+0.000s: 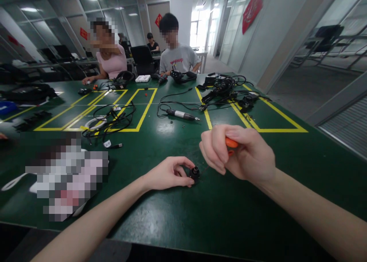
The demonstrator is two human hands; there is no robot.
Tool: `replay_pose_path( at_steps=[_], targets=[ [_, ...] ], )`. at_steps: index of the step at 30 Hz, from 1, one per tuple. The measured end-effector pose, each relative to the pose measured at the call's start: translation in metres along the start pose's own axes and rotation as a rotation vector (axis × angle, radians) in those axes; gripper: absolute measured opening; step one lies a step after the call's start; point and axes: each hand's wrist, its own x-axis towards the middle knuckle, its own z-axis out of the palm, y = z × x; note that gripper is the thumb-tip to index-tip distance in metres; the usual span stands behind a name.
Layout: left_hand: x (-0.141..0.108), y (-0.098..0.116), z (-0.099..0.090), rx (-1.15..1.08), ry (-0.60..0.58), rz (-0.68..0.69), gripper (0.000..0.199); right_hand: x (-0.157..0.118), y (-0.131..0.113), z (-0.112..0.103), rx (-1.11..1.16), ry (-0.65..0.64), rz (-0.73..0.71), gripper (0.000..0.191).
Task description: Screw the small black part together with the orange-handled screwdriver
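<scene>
My left hand (pixel 172 173) rests on the green table with thumb and fingers closed around a small black round part (pixel 195 174). A short cylindrical stub stands up from the top of that part. To its right and a little above the tabletop, my right hand (pixel 239 151) is curled around a small orange object (pixel 231 143). Only bits of the orange piece show between the fingers, so its kind is hidden. The two hands are apart.
Beyond my hands lies a silver-and-black electric screwdriver (pixel 182 115) with a cord. Tangled black cables (pixel 111 118) lie left, and a heap of black cables (pixel 220 90) lies back right. Yellow tape (pixel 283 130) marks the green table (pixel 160 223). Two people sit across.
</scene>
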Motion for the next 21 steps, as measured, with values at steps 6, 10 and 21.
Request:
replay_pose_path(
  at_steps=[6, 10, 21],
  targets=[
    [-0.0001, -0.0013, -0.0015, -0.014, -0.009, 0.024, 0.044, -0.0033, -0.0003, 0.0029, 0.126, -0.014, 0.050, 0.024],
    [-0.0001, -0.0001, -0.0049, -0.060, -0.048, 0.000, 0.049, -0.0021, 0.0000, 0.0010, 0.121, 0.021, 0.062, 0.013],
    [0.0008, 0.0022, -0.0080, -0.082, -0.092, 0.004, 0.046, -0.0031, -0.0009, 0.0035, 0.187, -0.016, 0.086, 0.024]
  ],
)
